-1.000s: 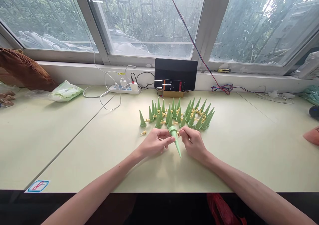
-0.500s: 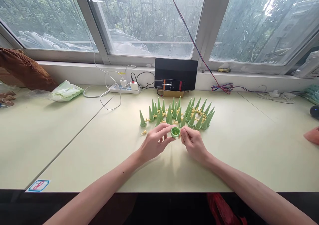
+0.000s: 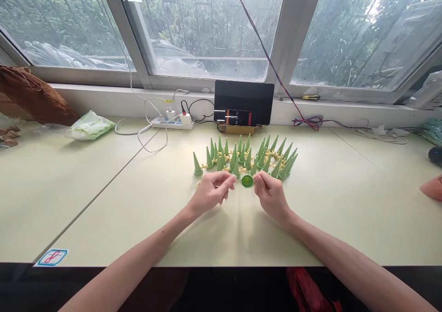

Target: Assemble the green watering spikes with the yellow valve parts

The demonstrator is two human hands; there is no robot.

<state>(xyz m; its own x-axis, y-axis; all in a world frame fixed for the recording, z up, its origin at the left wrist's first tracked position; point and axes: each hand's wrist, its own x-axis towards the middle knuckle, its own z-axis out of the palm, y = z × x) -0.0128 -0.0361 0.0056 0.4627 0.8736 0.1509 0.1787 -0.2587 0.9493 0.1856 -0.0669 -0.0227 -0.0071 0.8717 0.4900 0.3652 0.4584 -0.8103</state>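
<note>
A green cone-shaped piece is held up in front of me, its round hollow base facing the camera. My right hand is closed at its right side, the fingers curled into a near fist; the exact grip is hidden. To the left, my left hand hovers apart from the piece. Its thumb and forefinger come together in a pinch, and anything between them is too small to make out. Just beyond both hands stand several green cones, points up, joined by small yellow connectors.
Behind the cones, a phone leans against a black tablet. A power strip with cables lies by the window wall. A green-white packet is at the left. Part of another person's hand shows at the right edge.
My left hand has let go of the green piece and drawn a little to the left, its thumb and forefinger closing. The piece has shifted slightly right with my right hand.
</note>
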